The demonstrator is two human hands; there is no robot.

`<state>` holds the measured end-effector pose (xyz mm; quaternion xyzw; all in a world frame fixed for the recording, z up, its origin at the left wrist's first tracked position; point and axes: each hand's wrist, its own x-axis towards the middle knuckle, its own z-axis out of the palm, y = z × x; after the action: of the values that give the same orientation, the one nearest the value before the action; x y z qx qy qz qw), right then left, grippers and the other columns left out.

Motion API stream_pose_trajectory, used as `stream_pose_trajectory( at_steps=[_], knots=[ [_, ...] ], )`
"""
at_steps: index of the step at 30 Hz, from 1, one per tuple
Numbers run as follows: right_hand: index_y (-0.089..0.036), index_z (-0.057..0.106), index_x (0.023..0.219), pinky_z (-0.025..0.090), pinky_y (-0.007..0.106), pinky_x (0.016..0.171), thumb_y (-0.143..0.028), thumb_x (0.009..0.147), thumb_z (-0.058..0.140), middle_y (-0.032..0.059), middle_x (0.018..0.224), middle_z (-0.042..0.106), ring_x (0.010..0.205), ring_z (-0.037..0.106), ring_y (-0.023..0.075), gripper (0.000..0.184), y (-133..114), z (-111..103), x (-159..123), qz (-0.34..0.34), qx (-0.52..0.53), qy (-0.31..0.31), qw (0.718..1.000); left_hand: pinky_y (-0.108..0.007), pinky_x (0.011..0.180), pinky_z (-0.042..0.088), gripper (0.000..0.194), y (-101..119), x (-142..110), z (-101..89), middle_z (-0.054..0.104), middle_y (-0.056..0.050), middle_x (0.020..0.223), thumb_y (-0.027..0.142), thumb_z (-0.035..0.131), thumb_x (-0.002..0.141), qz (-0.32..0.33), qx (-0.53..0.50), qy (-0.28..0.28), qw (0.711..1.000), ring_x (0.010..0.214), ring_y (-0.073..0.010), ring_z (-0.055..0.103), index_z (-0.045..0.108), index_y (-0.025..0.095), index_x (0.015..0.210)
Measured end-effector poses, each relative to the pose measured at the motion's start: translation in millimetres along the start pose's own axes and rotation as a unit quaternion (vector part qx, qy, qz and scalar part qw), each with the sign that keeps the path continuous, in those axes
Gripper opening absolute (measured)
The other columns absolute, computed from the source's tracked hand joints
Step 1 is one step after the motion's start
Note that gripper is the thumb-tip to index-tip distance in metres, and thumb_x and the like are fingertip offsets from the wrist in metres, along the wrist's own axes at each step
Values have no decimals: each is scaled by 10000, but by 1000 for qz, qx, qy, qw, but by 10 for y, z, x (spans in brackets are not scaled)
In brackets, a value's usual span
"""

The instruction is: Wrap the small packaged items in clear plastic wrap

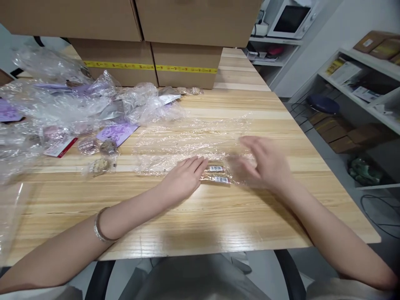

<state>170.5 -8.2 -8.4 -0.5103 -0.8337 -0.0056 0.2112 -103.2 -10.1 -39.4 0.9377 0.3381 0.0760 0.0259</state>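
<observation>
Left hand (184,180) lies flat, palm down, fingers together and extended, pressing the near edge of the clear plastic sheet (193,141) onto the wooden table (200,221). It grips nothing. Fingertips touch the left end of two small labelled packets (217,174), which lie side by side just right of the hand, under or at the edge of the sheet. I can't tell which.

Right hand (262,164) is just right of the packets, motion-blurred, fingers spread wide, holding nothing that I can make out. Contact with the sheet: can't tell through the blur.

The sheet is spread flat from the packets out toward the cardboard boxes (150,62), stacked at the far side of the table. Left of the sheet: a heap of crumpled clear bags (62,100), purple cards (117,132) and small round badges (93,146). Silver bracelet (99,227) on the left wrist.
</observation>
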Motion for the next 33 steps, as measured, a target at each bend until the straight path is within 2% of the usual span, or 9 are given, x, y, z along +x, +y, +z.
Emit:
stream_pose_trajectory(
  at_steps=[3,6,13,18,20,23,28,31,33],
  knots=[
    [-172,216,1580,402,541,1137,-416,921,574,174,1575,386,1439,392,326,788,-220,125,-98,-146,95,-145,974,-461,1221,293,604,-122,-48,-55,402,-198,1558,256,460,948,-20,-42,-43,998,1464,-310,354,351,39,1501],
    [-180,78,1616,375,545,1169,-238,880,569,160,1629,261,1476,326,317,886,-205,254,-141,-140,114,-178,967,-440,1249,240,639,-303,-148,-130,336,-168,1598,197,443,911,-29,-70,-90,993,1501,-270,282,328,51,1523],
    [-320,244,1583,280,491,1232,13,834,413,-22,1630,252,1494,276,212,838,152,144,-124,-86,166,-235,954,-432,1242,256,500,-755,-470,-299,422,-51,1562,254,318,1014,-41,-121,-79,989,1473,-183,353,435,204,1498],
    [-355,347,1540,242,492,1232,-61,886,453,-58,1612,278,1487,280,224,725,376,-68,-107,-46,231,-306,922,-545,1236,198,452,-1070,-573,-430,450,-19,1539,336,383,1020,-57,-162,-111,979,1460,-224,380,500,292,1454],
    [-340,387,1526,223,470,1238,-134,947,438,-48,1601,319,1486,291,224,617,472,-190,-95,-21,259,-349,900,-508,1224,257,418,-1171,-585,-521,522,-2,1485,419,429,1009,-65,-226,-123,964,1437,-223,419,567,334,1395],
    [-337,489,1473,218,425,1242,-300,1027,387,-33,1563,416,1467,351,216,459,616,-356,-77,43,298,-403,864,-432,1127,425,386,-1240,-584,-653,634,-7,1374,534,514,954,-148,-311,-124,930,1336,-237,546,694,347,1240],
    [-260,663,1311,396,346,1127,-525,985,483,69,1390,626,1316,542,225,457,755,-405,-44,187,363,-338,848,-329,807,569,419,-1228,-547,-670,780,-62,1014,602,605,851,-286,-344,-53,893,932,-224,717,782,241,969],
    [-191,724,983,502,305,849,-598,928,544,90,1014,744,933,666,195,448,774,-336,-20,236,335,-291,864,-290,672,521,433,-1222,-525,-577,752,-51,831,594,577,856,-313,-307,5,899,755,-196,677,716,207,991],
    [-184,645,779,459,305,681,-626,915,535,46,722,670,680,595,158,476,775,-284,-11,254,272,-280,885,-287,634,487,423,-1205,-511,-508,696,-26,739,566,547,880,-309,-260,14,915,671,-180,629,666,195,1044]
  ],
)
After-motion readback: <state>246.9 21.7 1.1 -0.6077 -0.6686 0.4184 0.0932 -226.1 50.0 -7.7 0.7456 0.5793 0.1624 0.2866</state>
